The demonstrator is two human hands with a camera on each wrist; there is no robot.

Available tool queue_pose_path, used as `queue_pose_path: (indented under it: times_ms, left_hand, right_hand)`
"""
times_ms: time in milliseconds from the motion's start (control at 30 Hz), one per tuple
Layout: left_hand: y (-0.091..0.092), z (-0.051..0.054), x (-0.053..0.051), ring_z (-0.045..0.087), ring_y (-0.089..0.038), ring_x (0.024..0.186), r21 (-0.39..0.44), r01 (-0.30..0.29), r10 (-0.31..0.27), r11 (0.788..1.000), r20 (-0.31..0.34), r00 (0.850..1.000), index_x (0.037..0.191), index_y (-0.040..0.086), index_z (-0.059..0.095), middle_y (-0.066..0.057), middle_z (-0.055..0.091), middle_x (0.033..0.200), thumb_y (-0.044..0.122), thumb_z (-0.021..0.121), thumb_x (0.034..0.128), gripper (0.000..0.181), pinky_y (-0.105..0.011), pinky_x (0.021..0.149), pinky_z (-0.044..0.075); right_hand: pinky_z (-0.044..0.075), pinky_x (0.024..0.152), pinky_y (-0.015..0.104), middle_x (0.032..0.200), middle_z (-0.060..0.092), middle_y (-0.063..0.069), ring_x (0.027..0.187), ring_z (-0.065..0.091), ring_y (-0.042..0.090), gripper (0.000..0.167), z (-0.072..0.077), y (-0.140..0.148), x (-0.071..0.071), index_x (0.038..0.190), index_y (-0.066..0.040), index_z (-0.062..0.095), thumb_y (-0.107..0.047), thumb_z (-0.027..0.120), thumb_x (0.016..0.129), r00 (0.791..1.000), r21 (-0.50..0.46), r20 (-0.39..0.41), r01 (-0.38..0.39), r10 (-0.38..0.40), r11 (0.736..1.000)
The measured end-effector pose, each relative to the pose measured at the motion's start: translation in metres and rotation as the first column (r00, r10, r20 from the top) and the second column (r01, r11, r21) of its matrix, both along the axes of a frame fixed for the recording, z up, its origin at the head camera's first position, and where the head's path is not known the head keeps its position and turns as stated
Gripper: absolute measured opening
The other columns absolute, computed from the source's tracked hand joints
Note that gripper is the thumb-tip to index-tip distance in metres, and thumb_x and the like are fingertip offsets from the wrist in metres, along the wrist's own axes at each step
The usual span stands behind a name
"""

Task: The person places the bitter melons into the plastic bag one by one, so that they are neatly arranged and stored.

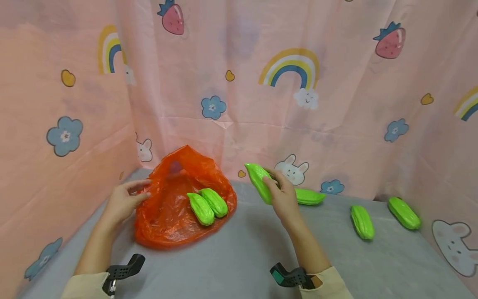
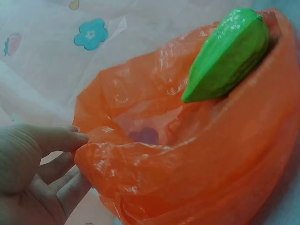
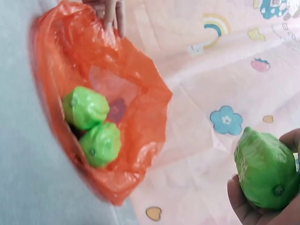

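Observation:
An orange plastic bag (image 1: pixel 164 224) lies with its mouth spread wide on the grey surface. My left hand (image 1: pixel 123 203) pinches the bag's rim between thumb and fingers, seen close up in the left wrist view. Two bright green ribbed gourds (image 1: pixel 201 209) with pointed tips lie side by side in the bag. To the right of the bag, my right hand (image 1: pixel 284 195) holds another green gourd (image 1: pixel 258 179) above the surface, its tip pointing up and left. In the right wrist view the stem end of this held gourd (image 3: pixel 262 168) shows.
Behind my right hand lies a green gourd (image 1: pixel 310 197), partly hidden by it. Two more stand apart at the right, one nearer (image 1: pixel 362 222) and one by the side curtain (image 1: pixel 404 213). A pink patterned curtain (image 1: pixel 239 141) encloses the grey surface (image 1: pixel 231 265) at the back and sides.

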State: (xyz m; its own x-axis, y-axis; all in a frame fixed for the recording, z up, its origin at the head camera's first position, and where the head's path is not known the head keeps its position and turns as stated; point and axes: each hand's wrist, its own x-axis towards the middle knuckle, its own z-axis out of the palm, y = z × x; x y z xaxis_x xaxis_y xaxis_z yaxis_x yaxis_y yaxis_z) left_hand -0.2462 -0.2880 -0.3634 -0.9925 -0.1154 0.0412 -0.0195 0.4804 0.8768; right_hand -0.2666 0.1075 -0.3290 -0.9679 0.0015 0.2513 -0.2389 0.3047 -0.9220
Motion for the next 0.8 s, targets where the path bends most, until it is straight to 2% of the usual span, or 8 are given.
queue_pose_path:
  times_ms: [133, 267, 367, 467, 633, 700, 800]
  left_hand:
    - [0.003, 0.008, 0.004, 0.056, -0.043, 0.129, -0.114, 0.032, -0.036, 0.993, -0.034, 0.999, 0.145, 0.004, 0.054, -0.026, 0.052, 0.147, 0.014, 0.059, 0.1008, 0.045, -0.044, 0.096, 0.058]
    - [0.008, 0.014, 0.005, 0.061, -0.046, 0.121, -0.199, 0.064, -0.079, 0.978, -0.067, 0.995, 0.140, 0.000, 0.057, -0.029, 0.057, 0.139, 0.007, 0.060, 0.0983, 0.042, -0.048, 0.091, 0.060]
    - [0.010, 0.015, 0.005, 0.061, -0.046, 0.121, -0.210, 0.078, -0.093, 0.975, -0.059, 0.994, 0.139, 0.000, 0.058, -0.029, 0.056, 0.140, 0.006, 0.061, 0.0975, 0.042, -0.049, 0.092, 0.059]
    - [0.009, 0.013, 0.004, 0.060, -0.047, 0.123, -0.208, 0.080, -0.091, 0.975, -0.040, 0.995, 0.139, -0.001, 0.059, -0.030, 0.053, 0.143, 0.005, 0.060, 0.0974, 0.042, -0.049, 0.093, 0.059]
    - [0.005, 0.008, 0.002, 0.059, -0.047, 0.124, -0.198, 0.080, -0.086, 0.977, -0.021, 0.996, 0.138, -0.001, 0.058, -0.031, 0.051, 0.145, 0.004, 0.060, 0.0973, 0.042, -0.048, 0.093, 0.059]
    - [0.006, 0.007, 0.001, 0.059, -0.046, 0.124, -0.192, 0.077, -0.081, 0.978, -0.017, 0.997, 0.138, -0.001, 0.059, -0.030, 0.052, 0.145, 0.005, 0.060, 0.0974, 0.041, -0.048, 0.094, 0.059]
    - [0.007, 0.005, -0.002, 0.059, -0.044, 0.123, -0.174, 0.074, -0.078, 0.982, -0.016, 0.997, 0.138, 0.001, 0.060, -0.028, 0.053, 0.145, 0.007, 0.060, 0.0978, 0.041, -0.046, 0.093, 0.059]
  right_hand:
    - [0.050, 0.079, 0.027, 0.146, 0.056, 0.008, 0.115, 0.061, 0.029, 0.041, 0.001, -0.015, -0.005, 0.144, -0.022, 0.055, -0.026, 0.053, 0.104, 1.000, -0.033, 0.004, 0.014, -0.014, 0.999]
    - [0.052, 0.071, 0.024, 0.143, 0.057, 0.010, 0.105, 0.064, 0.025, 0.038, 0.001, -0.026, -0.010, 0.141, -0.023, 0.060, -0.023, 0.054, 0.103, 1.000, -0.069, 0.022, 0.010, -0.008, 0.998]
    - [0.052, 0.067, 0.024, 0.138, 0.059, 0.011, 0.093, 0.063, 0.020, 0.037, 0.001, -0.034, -0.013, 0.139, -0.026, 0.062, -0.023, 0.056, 0.103, 0.999, -0.106, 0.047, 0.007, -0.002, 0.994]
    - [0.054, 0.068, 0.024, 0.138, 0.059, 0.010, 0.090, 0.063, 0.017, 0.035, 0.001, -0.044, -0.014, 0.136, -0.027, 0.065, -0.023, 0.058, 0.102, 0.999, -0.139, 0.038, -0.004, 0.009, 0.990]
    - [0.055, 0.070, 0.021, 0.144, 0.058, 0.005, 0.096, 0.067, 0.016, 0.032, 0.007, -0.063, -0.014, 0.131, -0.019, 0.069, -0.021, 0.061, 0.100, 0.999, -0.182, -0.032, -0.037, 0.032, 0.983]
    - [0.052, 0.068, 0.021, 0.141, 0.061, 0.005, 0.091, 0.064, 0.018, 0.031, 0.010, -0.070, -0.014, 0.129, -0.020, 0.071, -0.023, 0.062, 0.099, 0.999, -0.176, -0.031, -0.048, 0.044, 0.983]
    - [0.053, 0.081, 0.028, 0.139, 0.063, 0.003, 0.107, 0.063, 0.018, 0.029, 0.012, -0.078, -0.013, 0.126, -0.022, 0.073, -0.025, 0.063, 0.099, 0.997, -0.135, 0.005, -0.075, 0.077, 0.988]
